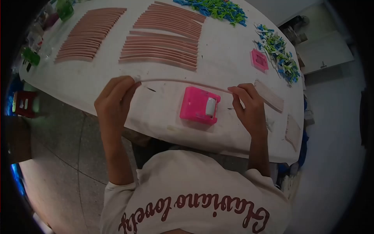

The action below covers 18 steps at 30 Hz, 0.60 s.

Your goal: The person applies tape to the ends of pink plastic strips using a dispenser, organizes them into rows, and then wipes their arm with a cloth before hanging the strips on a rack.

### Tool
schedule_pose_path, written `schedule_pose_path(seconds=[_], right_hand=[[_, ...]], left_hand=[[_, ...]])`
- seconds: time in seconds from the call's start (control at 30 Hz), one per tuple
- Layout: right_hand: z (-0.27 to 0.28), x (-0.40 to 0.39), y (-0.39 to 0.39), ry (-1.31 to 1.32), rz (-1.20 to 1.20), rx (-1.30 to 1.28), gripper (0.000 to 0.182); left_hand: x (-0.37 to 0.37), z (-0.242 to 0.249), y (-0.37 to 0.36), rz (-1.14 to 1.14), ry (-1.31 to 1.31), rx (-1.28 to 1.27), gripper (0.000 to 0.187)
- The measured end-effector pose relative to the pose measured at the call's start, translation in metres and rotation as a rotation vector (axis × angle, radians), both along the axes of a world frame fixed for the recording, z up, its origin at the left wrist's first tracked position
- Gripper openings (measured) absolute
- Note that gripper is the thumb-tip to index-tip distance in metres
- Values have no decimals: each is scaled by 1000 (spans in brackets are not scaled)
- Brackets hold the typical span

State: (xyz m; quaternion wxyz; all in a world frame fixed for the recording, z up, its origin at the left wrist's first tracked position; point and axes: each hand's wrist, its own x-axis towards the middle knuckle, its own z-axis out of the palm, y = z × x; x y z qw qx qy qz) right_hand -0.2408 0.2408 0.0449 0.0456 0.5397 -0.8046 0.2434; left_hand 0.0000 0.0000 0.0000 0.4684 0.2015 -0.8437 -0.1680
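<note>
- Strip, thin and pale (171,80), spans the space between our hands above the white table (156,113); we judge that holding it near both ends keeps it drawn out and limits its sag.
- Left hand (113,95): we grasp one end of the strip between thumb and fingers. A small whitish piece (137,78) shows at the fingertips; we cannot tell whether it belongs to the strip.
- Right hand (249,105): we pinch the other end in the fingertips, a light hold that seems enough for so slender a thing.
- Pink dispenser (193,103): it stands on the table between our hands, on our side of the strip. Its pale roll (210,107) lies towards the right hand, which probably puts it within easy reach of those fingers.
- Brownish-pink strips, in a left group (87,35) and a broader middle group (165,23), lie side by side beyond our hands; such rows likely keep single pieces easy to pick out.
- Paler strips (270,96) lie just beyond the right hand.
- Blue and green pieces form a far heap (218,9) and a right-hand heap (278,54), the latter beside a small pink object (259,60); they look loosely piled, with no order that we can make out.
</note>
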Motion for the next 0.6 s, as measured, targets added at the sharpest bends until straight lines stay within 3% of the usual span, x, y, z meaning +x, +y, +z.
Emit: schedule_pose_path(seconds=[0.07,0.1,0.17,0.3,0.37,0.47,0.6], right_hand=[[1,-3,4,60,32,-35,19],[-9,-4,4,83,52,32,19],[-16,-5,1,211,133,4,19],[-25,0,-1,130,203,56,20],[-29,6,-3,-24,172,37,24],[-34,6,-7,-65,225,10,30],[-44,2,-7,-49,265,1,35]], left_hand=[[-9,13,8,-27,77,75,23],[-11,-7,10,-7,103,141,23],[-13,-5,7,-53,126,54,22],[-19,10,-3,-44,138,-85,24],[-22,19,-12,-81,109,-324,28],[-25,41,-11,-64,67,-397,27],[-18,29,-19,-52,56,-371,27]])
